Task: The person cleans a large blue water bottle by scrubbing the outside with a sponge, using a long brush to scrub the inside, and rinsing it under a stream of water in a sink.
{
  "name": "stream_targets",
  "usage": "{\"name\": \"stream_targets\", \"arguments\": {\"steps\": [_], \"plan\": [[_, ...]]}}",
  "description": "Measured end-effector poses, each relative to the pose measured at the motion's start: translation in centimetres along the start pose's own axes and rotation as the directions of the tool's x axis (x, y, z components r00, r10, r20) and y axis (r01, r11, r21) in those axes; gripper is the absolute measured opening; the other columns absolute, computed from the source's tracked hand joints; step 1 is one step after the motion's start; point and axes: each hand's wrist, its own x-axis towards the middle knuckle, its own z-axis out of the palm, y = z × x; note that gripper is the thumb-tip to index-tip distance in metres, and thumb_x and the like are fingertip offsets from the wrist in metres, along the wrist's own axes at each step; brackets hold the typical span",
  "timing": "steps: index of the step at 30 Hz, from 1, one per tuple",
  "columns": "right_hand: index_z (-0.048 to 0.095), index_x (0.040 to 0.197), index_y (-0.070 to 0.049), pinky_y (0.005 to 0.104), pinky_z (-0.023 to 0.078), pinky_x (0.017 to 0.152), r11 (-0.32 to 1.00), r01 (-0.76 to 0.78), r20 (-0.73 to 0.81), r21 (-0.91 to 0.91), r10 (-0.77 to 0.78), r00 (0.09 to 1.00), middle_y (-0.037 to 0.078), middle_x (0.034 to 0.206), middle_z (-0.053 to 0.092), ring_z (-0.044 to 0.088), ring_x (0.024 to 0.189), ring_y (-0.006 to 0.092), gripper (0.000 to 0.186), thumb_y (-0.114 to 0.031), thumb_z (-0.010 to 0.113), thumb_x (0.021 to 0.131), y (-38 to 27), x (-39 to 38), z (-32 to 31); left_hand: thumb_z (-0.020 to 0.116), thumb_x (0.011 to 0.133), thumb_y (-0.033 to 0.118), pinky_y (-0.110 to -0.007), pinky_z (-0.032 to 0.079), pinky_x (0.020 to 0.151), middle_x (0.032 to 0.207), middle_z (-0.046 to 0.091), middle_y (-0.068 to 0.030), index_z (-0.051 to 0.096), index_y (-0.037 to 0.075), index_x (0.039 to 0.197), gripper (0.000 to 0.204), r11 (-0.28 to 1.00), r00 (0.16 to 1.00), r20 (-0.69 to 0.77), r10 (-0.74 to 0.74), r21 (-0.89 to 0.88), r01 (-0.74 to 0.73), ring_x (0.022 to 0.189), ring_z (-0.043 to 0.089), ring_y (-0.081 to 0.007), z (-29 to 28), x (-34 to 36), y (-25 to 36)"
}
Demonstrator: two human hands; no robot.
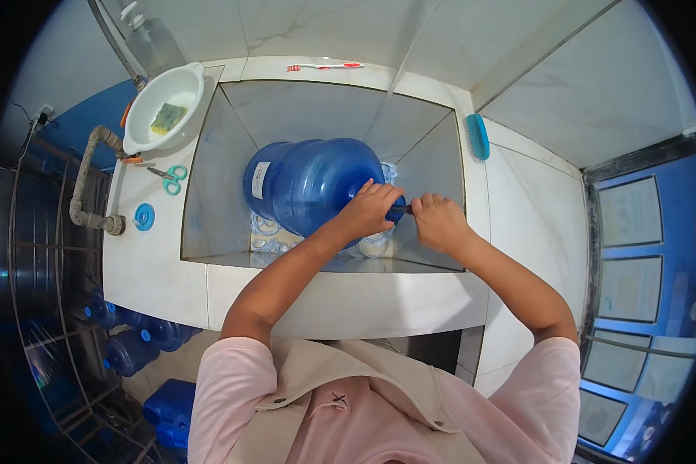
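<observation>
A large blue water jug [309, 182] lies on its side in the tiled basin [216, 224], its neck turned to the right. My left hand [370, 209] is closed round the jug's neck. At the mouth, my right hand [438, 222] is a closed fist on a dark, thin handle [407, 209]. One end of that handle meets the jug's opening; the fist hides the rest, so its kind is unclear. Beneath the jug lies a patterned blue-and-white mat [271, 236], partly covered by it.
On the left ledge are a white bowl [139, 116] with a sponge [168, 117], scissors [170, 178] and a blue cap [144, 216]. A pump bottle [151, 42] stands behind. A toothbrush [325, 66] and blue brush [478, 137] lie on the rim. More jugs [131, 352] stand lower left.
</observation>
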Motion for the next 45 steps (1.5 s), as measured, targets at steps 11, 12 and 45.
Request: {"name": "stream_targets", "arguments": {"steps": [11, 12, 45], "plan": [[0.060, 0.062, -0.001, 0.0277, 0.034, 0.039, 0.500, -0.750, 0.705, 0.433, 0.331, 0.628, 0.005, 0.050, 0.051, 0.043, 0.039, 0.0110, 0.053, -0.049, 0.061, 0.083, 14.0, -15.4, -12.9, 0.070, 0.069, 0.010, -0.049, 0.036, 0.099, 0.114, 0.051, -0.0133, 0.053, 0.010, 0.119, 0.052, 0.973, 0.994, -0.101, 0.033, 0.229, -0.009, 0.106, 0.050, -0.0328, -3.4, 0.7, 0.3], [0.061, 0.063, -0.002, 0.0256, 0.032, 0.037, 0.407, -0.808, 0.757, 0.426, 0.329, 0.565, 0.005, 0.051, 0.052, 0.042, 0.036, 0.0097, 0.050, -0.048, 0.061, 0.083, 14.8, -16.8, -13.3, 0.071, 0.069, 0.010, -0.047, 0.038, 0.097, 0.114, 0.051, -0.0140, 0.055, 0.010, 0.117, 0.050, 0.961, 0.993, -0.113, 0.032, 0.276, 0.000, 0.105, 0.050, -0.0329, -3.2, 0.9, 0.3], [0.059, 0.079, -0.005, 0.0417, 0.043, 0.045, 0.820, -0.174, 0.215, 0.545, 0.064, 0.975, 0.013, 0.055, 0.057, 0.058, 0.049, 0.0302, 0.044, -0.045, 0.046, 0.092, 1.7, -0.3, -0.6, 0.072, 0.066, 0.010, -0.053, 0.027, 0.106, 0.112, 0.053, -0.0086, 0.048, 0.007, 0.117, 0.056, 0.999, 0.987, 0.159, 0.039, -0.035, -0.034, 0.112, 0.050, -0.0275, -3.5, 0.0, -1.0]]}}
